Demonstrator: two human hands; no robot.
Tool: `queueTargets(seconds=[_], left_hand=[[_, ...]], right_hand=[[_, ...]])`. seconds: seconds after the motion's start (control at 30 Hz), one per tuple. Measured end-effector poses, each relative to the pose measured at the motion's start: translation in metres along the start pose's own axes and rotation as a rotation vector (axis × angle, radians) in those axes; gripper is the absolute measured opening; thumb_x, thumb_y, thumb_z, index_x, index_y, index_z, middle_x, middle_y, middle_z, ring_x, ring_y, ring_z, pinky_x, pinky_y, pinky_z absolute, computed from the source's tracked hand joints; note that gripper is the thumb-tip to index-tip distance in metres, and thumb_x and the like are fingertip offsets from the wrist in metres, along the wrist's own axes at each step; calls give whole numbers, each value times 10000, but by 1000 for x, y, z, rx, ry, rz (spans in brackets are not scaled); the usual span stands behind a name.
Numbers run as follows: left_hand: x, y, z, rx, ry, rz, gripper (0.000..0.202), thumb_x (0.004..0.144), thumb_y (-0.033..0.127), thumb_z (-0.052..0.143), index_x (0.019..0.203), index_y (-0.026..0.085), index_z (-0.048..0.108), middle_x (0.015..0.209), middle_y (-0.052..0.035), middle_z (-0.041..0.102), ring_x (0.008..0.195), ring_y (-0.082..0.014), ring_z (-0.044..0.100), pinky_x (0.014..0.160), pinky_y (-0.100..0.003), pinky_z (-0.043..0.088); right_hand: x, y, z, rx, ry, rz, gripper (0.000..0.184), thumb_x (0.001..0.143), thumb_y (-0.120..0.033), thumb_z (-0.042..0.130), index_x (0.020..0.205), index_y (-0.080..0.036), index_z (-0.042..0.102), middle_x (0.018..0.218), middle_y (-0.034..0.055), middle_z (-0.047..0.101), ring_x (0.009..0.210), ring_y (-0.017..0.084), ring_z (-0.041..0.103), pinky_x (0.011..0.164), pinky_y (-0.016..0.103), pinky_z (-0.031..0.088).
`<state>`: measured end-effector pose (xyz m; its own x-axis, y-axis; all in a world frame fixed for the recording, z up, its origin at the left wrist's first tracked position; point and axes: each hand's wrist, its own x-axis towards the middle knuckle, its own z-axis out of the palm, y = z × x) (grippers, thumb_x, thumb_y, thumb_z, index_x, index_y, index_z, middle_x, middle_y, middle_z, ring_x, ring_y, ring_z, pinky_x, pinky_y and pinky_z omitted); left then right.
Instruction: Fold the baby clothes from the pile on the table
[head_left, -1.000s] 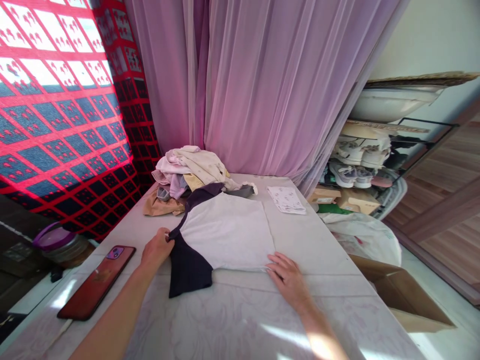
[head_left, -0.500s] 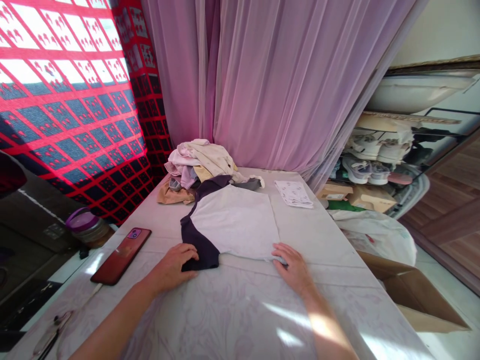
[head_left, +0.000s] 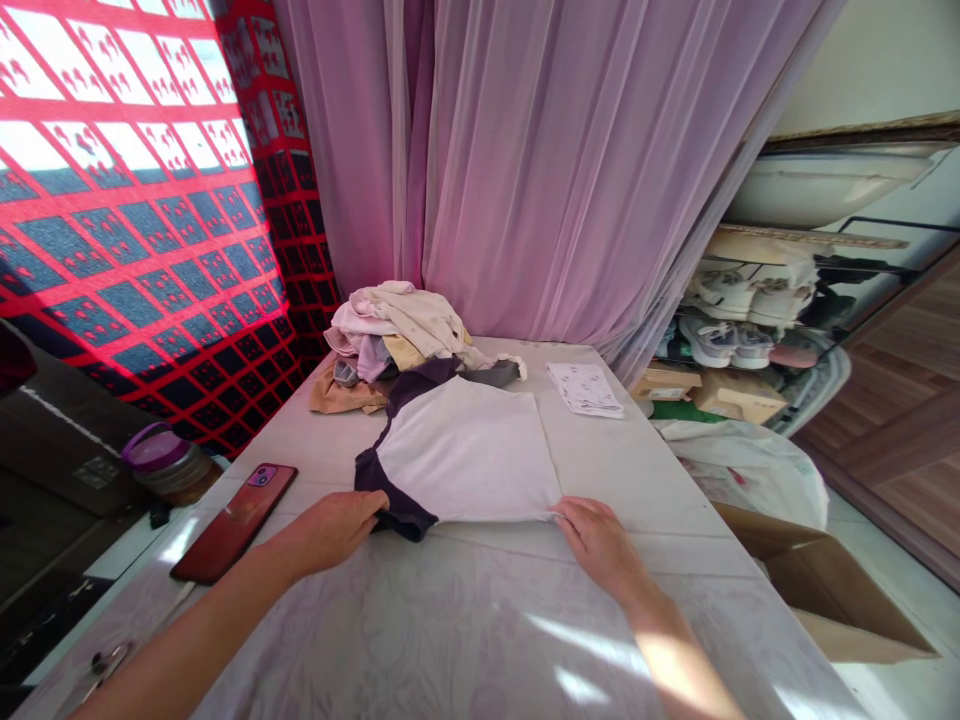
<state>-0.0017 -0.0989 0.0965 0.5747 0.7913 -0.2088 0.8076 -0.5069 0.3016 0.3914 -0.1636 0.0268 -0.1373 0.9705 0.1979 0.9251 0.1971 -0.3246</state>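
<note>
The shirt point(head_left: 472, 450) lies at two o'clock from the left hand point(head_left: 334, 530), pinched closed on its sleeve point(head_left: 405, 510), and ten from the right hand point(head_left: 604, 545), pinching its hem point(head_left: 499, 519).

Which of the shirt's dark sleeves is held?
The near sleeve, gripped by the left hand; the far sleeve lies beside the clothes pile, untouched.

Shirt point(head_left: 469, 455), white body with dark sleeves and neckline, spread nearly flat across the middle of the surface point(head_left: 480, 620). The neckline faces left and the hem right. The far sleeve extends away; the near sleeve, at near left, is pinched, as is the near hem corner.
</note>
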Motion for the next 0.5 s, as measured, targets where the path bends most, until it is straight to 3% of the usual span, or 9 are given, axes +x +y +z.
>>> queueTargets(seconds=[0.17, 0.3, 0.4, 0.5], left_hand=[[4, 8, -21, -104, -167, 61, 244, 794, 220, 419, 850, 274, 650, 806, -10, 698, 754, -215, 645, 657, -283, 412], [22, 7, -33, -215, -221, 103, 197, 708, 226, 490, 759, 279, 672, 750, 13, 687, 708, -188, 620, 654, -262, 418], [52, -3, -47, -167, -199, 50, 176, 685, 262, 506, 747, 266, 671, 751, 6, 684, 722, -192, 614, 672, -266, 428], [91, -17, -60, -73, -56, -15, 201, 688, 294, 505, 798, 247, 667, 805, -20, 690, 779, -210, 624, 713, -285, 439]], right_hand=[[-5, -4, -25, -6, -187, 15, 300, 925, -283, 397, 760, -249, 645, 758, 32, 679, 754, 198, 622, 767, 314, 437], [3, 1, -36, 43, -261, 73, 261, 908, -302, 438, 747, -265, 639, 718, 15, 673, 707, 188, 611, 692, 272, 406], [32, 6, -41, 39, -274, 111, 237, 908, -308, 440, 819, -266, 656, 762, 13, 689, 719, 183, 614, 662, 257, 389], [73, 11, -39, -24, -224, 161, 244, 919, -311, 426, 916, -256, 663, 856, 30, 711, 785, 189, 628, 679, 259, 391]])
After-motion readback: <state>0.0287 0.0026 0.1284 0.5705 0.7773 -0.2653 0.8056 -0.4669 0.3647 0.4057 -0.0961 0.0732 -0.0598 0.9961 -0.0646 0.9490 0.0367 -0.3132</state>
